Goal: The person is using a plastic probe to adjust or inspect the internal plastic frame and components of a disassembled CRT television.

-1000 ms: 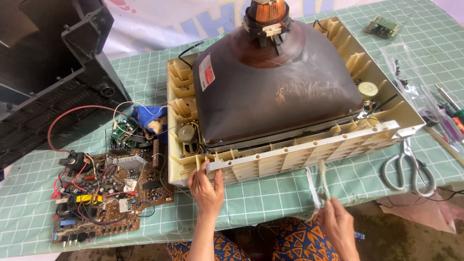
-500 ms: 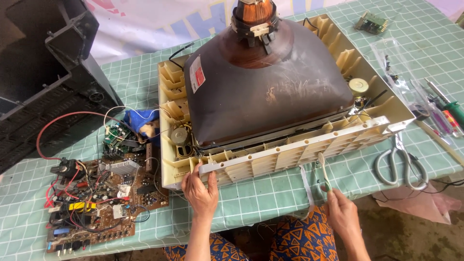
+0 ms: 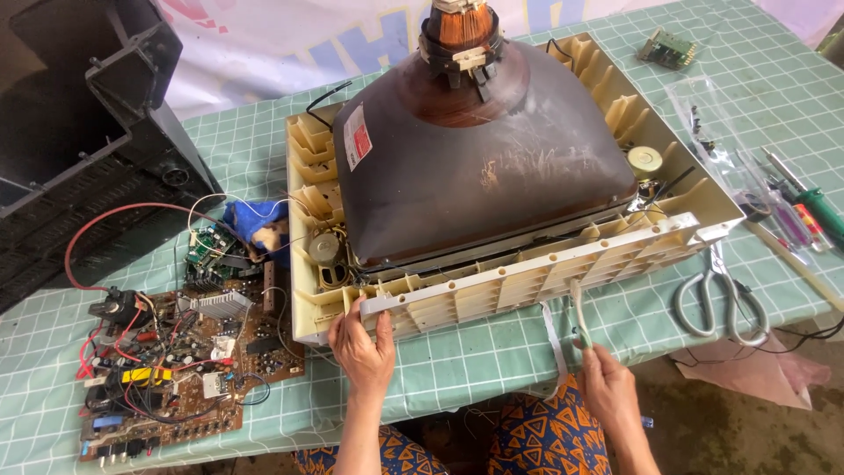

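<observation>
A dark picture tube [image 3: 479,171] lies face down in a cream plastic television front frame [image 3: 545,273] on the green checked table [image 3: 492,352]. My left hand [image 3: 362,345] presses against the frame's near left edge, fingers on its rim. At the table's front edge my right hand [image 3: 607,387] grips a pale flat strip [image 3: 580,308] that runs up to the frame's near side. A second white strip [image 3: 554,339] lies on the cloth beside it.
A brown circuit board [image 3: 167,352] with red wires lies at the left. The black rear housing [image 3: 79,167] stands at the back left. Scissors [image 3: 721,299] and screwdrivers [image 3: 804,207] lie at the right, with a small green board [image 3: 668,46] far back.
The view has shifted slightly. My right hand has risen a little toward the frame with the strip in it. My left hand stays on the frame's edge.
</observation>
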